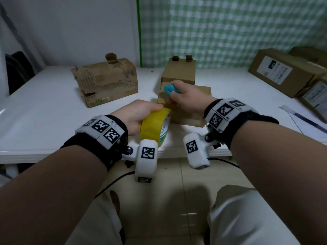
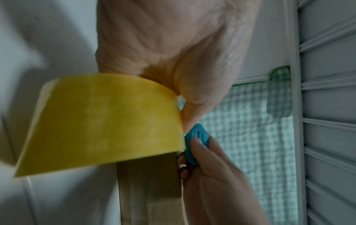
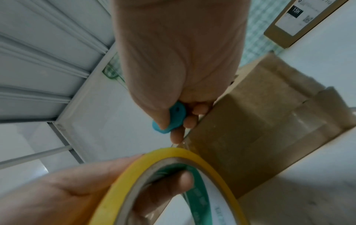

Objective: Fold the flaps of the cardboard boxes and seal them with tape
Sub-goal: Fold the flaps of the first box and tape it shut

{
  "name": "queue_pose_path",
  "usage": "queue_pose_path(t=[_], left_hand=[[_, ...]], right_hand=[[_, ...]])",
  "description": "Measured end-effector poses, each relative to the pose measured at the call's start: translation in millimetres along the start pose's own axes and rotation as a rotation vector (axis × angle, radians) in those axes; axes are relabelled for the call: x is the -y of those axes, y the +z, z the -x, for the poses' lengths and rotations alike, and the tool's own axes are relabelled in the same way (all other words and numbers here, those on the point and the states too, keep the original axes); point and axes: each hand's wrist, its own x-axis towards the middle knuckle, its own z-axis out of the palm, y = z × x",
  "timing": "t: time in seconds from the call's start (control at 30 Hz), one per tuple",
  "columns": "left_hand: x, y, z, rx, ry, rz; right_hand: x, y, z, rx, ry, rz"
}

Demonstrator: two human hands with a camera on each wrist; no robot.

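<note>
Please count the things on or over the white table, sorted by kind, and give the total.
Cardboard boxes: 6, namely the torn box, the small box, the box being taped, the labelled box, one behind it, one at the right edge.
Tape rolls: 1, yellow, in the left hand.
Cutters: 1, blue, in the right hand.
Total: 8
</note>
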Motion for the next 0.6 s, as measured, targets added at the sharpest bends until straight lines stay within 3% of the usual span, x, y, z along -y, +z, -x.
queue_pose_path(t=[0.47, 0.6], left_hand=[[-1, 2, -7, -0.103, 0.017, -0.164], [-2, 6, -3, -0.057, -0.048, -0.127]], right_hand=[[-12, 11, -22, -0.047, -0.057, 0.053], [-14, 11, -23, -0.055, -0.076, 0.067]])
